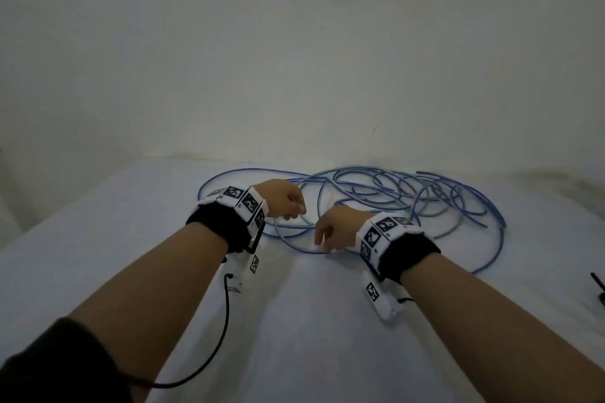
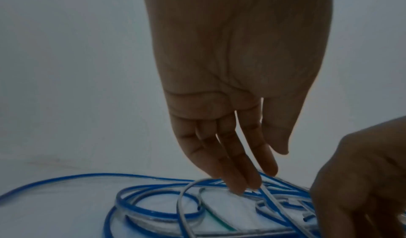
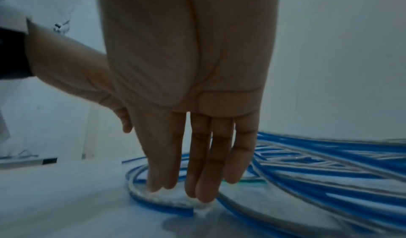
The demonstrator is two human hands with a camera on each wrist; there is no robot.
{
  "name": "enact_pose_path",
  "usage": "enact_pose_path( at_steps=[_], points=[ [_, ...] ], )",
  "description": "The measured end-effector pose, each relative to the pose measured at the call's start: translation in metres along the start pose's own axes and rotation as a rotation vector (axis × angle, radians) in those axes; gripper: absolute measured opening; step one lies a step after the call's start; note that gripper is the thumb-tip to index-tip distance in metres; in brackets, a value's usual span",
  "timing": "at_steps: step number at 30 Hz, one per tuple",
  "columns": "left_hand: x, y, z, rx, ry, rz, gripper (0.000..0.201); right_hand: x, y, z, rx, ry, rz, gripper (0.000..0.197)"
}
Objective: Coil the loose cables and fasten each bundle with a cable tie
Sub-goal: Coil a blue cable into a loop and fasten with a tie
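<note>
A loose tangle of blue cable (image 1: 393, 199) sprawls on the white table (image 1: 294, 321). My left hand (image 1: 294, 214) hangs over its near left loops; in the left wrist view its fingers (image 2: 239, 177) point straight down and the tips touch crossing strands of the blue cable (image 2: 153, 212), thumb apart. My right hand (image 1: 322, 239) is just to the right of it. Its straight fingers (image 3: 206, 181) reach down inside the nearest loop of cable (image 3: 307, 172), tips on the table. Neither hand grips a strand. A short green stretch (image 3: 250, 182) shows among the blue.
A white wall (image 1: 294, 59) rises right behind the table's far edge. A thin black object (image 1: 599, 288) lies at the table's right edge. A black lead (image 1: 222, 337) trails from my left wrist device across the near table.
</note>
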State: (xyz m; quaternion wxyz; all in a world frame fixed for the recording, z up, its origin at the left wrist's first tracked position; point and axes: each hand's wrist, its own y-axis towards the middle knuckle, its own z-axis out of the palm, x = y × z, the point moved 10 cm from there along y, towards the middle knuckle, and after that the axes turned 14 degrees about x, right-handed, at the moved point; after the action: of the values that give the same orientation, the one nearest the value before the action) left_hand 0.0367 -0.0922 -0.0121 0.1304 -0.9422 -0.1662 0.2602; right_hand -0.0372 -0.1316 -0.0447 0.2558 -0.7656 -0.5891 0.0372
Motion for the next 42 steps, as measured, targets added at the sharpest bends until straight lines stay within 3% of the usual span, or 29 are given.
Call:
enact_pose_path(
  at_steps=[3, 7, 13, 18, 21, 23, 27, 31, 35, 39, 42],
  points=[
    [0.007, 0.010, 0.005, 0.029, -0.032, 0.012, 0.020, -0.003, 0.015, 0.005, 0.020, -0.036, 0.043, 0.019],
    [0.010, 0.016, 0.013, 0.078, 0.011, 0.026, 0.012, -0.001, 0.023, 0.006, 0.010, -0.092, -0.007, 0.011],
    [0.008, 0.011, 0.018, 0.076, 0.056, 0.029, 0.027, -0.023, 0.001, -0.029, -0.211, 0.147, -0.094, 0.006],
    [-0.025, -0.002, -0.003, -0.092, -0.193, 0.246, 0.016, -0.036, -0.034, -0.061, -0.425, 0.598, -0.230, 0.006],
    [-0.039, -0.013, -0.018, -0.240, -0.485, 0.323, 0.023, -0.044, -0.052, -0.069, -0.567, 0.885, -0.283, 0.010],
    [-0.044, -0.020, -0.027, -0.319, -0.707, 0.355, 0.025, -0.044, -0.055, -0.067, -0.573, 0.984, -0.297, 0.018],
    [-0.049, -0.031, -0.039, -0.386, -1.022, 0.425, 0.023, -0.025, -0.051, -0.057, -0.453, 0.764, -0.294, 0.033],
    [-0.066, -0.040, -0.039, -0.303, -1.101, 0.527, 0.025, 0.000, -0.048, -0.047, -0.331, 0.600, -0.312, 0.044],
    [-0.073, -0.046, -0.037, -0.186, -1.195, 0.574, 0.025, 0.013, -0.039, -0.039, -0.273, 0.388, -0.309, 0.028],
    [-0.067, -0.050, -0.034, -0.115, -1.180, 0.545, 0.026, 0.018, -0.033, -0.039, -0.301, 0.233, -0.301, 0.034],
    [-0.062, -0.052, -0.030, -0.059, -1.142, 0.508, 0.027, 0.019, -0.027, -0.043, -0.307, -0.039, -0.231, 0.019]
  ],
)
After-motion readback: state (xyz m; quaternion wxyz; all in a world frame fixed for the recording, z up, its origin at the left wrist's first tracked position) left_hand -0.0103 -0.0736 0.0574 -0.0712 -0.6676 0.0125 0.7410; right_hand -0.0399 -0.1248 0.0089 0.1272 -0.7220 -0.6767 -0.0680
